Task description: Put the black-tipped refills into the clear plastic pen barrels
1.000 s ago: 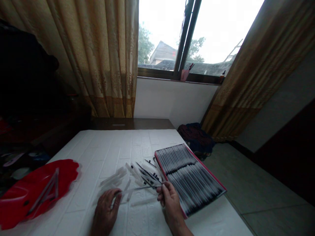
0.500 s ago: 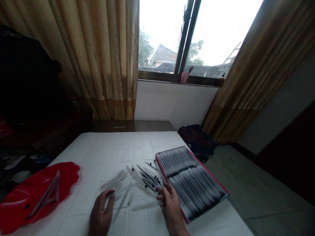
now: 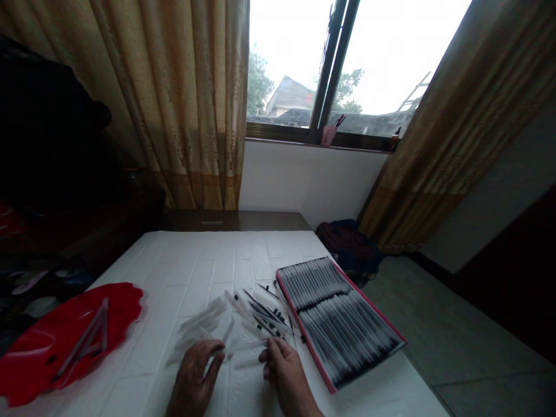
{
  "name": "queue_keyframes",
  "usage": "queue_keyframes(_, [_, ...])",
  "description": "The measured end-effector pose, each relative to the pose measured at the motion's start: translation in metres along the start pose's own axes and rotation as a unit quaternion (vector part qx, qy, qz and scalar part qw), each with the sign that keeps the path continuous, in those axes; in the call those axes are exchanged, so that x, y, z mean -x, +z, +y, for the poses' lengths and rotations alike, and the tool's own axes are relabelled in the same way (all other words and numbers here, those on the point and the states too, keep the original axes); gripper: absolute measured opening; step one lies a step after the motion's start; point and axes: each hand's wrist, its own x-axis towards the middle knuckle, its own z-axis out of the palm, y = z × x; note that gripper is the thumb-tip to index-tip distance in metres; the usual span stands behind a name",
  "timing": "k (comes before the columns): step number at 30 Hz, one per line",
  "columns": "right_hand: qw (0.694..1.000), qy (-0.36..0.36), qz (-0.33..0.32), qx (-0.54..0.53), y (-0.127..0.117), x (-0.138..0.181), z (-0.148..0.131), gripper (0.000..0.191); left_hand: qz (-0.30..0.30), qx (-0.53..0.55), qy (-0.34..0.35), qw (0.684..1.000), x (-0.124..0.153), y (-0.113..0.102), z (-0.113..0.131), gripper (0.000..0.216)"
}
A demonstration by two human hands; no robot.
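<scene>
My left hand (image 3: 195, 379) is closed in a pinch, with thumb and forefinger at the left end of a clear plastic tube (image 3: 247, 346). At the tube's right end, the fingers of my right hand (image 3: 287, 373) are closed on it. Just beyond my hands lies a loose heap of clear tubes (image 3: 202, 321). Thin dark sticks, perhaps pens or refills (image 3: 264, 310), and small black caps (image 3: 278, 315) are scattered to its right. A shallow pink-edged box (image 3: 334, 318) beside my right hand holds two rows of dark-tipped clear pieces.
A red scalloped plate (image 3: 30, 347) with a few clear tubes in it sits at the table's left. The white table (image 3: 204, 249) has a brick pattern. Dark cloth (image 3: 351, 246) lies past its right edge. A pink cup (image 3: 329, 136) stands on the windowsill.
Both hands have come closer together. My right hand has moved left from beside the box, and my left hand has moved right. A clear tube now spans between them.
</scene>
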Motion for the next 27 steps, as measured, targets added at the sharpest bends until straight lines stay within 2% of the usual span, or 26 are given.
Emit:
queue_keyframes(8, [0.998, -0.065, -0.003, 0.006, -0.012, -0.006, -0.005, 0.045, -0.055, 0.035, 0.016, 0.998, -0.009, -0.002, 0.009, 0.019])
queue_keyframes(18, [0.981, -0.173, -0.034, 0.083, -0.009, 0.003, -0.012, 0.04, -0.081, 0.07, -0.045, 0.993, -0.005, -0.001, 0.003, 0.028])
queue_keyframes(21, [0.97, -0.208, -0.057, 0.113, -0.008, 0.006, -0.016, 0.035, -0.108, 0.093, -0.067, 0.988, -0.005, -0.001, 0.003, 0.035])
queue_keyframes(27, [0.964, -0.228, -0.074, 0.113, -0.006, 0.01, -0.013, 0.03, -0.123, 0.113, -0.08, 0.983, 0.002, 0.008, -0.004, 0.042])
